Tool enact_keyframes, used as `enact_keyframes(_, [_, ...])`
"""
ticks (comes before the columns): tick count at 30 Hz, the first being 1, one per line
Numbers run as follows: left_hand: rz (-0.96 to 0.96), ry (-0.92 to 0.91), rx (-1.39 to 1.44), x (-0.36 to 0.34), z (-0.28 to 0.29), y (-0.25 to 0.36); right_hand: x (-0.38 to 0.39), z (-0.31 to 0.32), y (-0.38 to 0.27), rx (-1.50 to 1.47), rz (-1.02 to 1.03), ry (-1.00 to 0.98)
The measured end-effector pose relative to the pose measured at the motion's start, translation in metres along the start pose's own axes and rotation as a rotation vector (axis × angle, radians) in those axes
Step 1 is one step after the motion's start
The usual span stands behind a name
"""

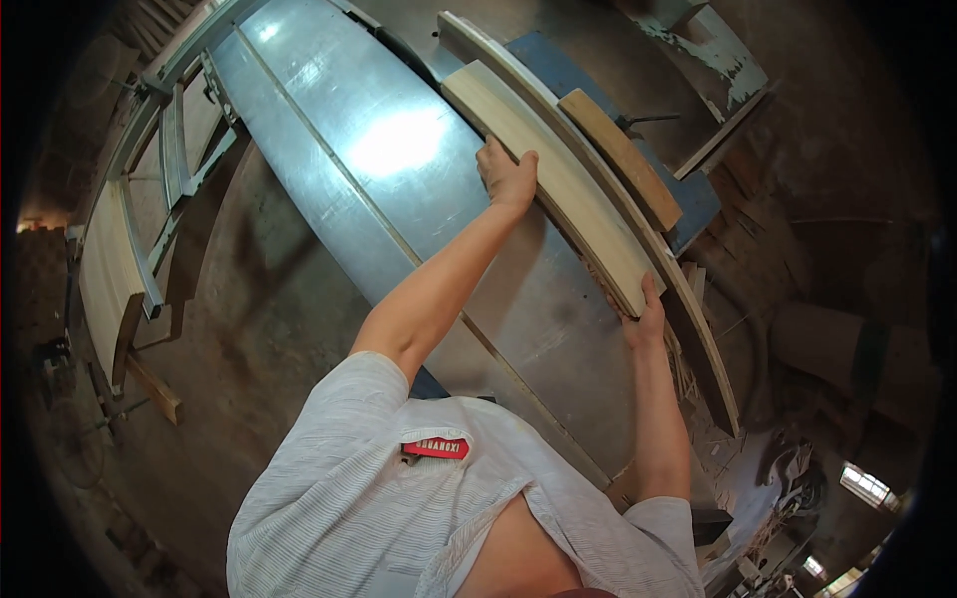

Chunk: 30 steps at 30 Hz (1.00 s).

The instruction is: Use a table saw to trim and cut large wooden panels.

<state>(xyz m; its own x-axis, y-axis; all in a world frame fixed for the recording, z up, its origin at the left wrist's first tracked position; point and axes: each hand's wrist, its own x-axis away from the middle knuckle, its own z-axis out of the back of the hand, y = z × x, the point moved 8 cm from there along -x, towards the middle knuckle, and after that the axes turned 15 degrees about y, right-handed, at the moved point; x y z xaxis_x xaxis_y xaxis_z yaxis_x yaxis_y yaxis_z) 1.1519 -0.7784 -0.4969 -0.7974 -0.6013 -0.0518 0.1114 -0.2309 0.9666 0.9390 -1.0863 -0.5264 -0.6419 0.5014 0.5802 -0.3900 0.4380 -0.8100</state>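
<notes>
A thick pale wooden board (558, 189) lies lengthwise along a long straight fence (688, 299) at the right side of a shiny metal machine table (329, 110). My left hand (509, 177) grips the board's left edge partway along, thumb over the top; its fingertips are partly hidden. At the board's near end my right hand (644, 315) is closed round the corner, with the thumb up on the top face and the fingers underneath, mostly out of sight.
A shorter brown wood block (623, 159) is attached or resting behind the fence, above a blue plate (688, 204). A slot runs along the table. On the left stand a metal frame (174, 149) and a stack of pale boards (110, 274). Wood scraps (788, 488) lie at lower right.
</notes>
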Motion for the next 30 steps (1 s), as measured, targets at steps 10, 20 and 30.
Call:
enact_keyframes(10, [-0.06,-0.007,-0.192,0.0,0.011,-0.007,0.036,0.024,0.019,0.639,0.163,0.243])
enact_keyframes(20, [0.026,0.027,-0.218,-0.097,0.004,-0.004,0.031,-0.081,-0.023,0.678,0.412,0.209])
enact_keyframes(30, [-0.042,0.018,0.149,0.041,-0.003,-0.012,0.009,-0.148,-0.024,0.738,0.426,0.17])
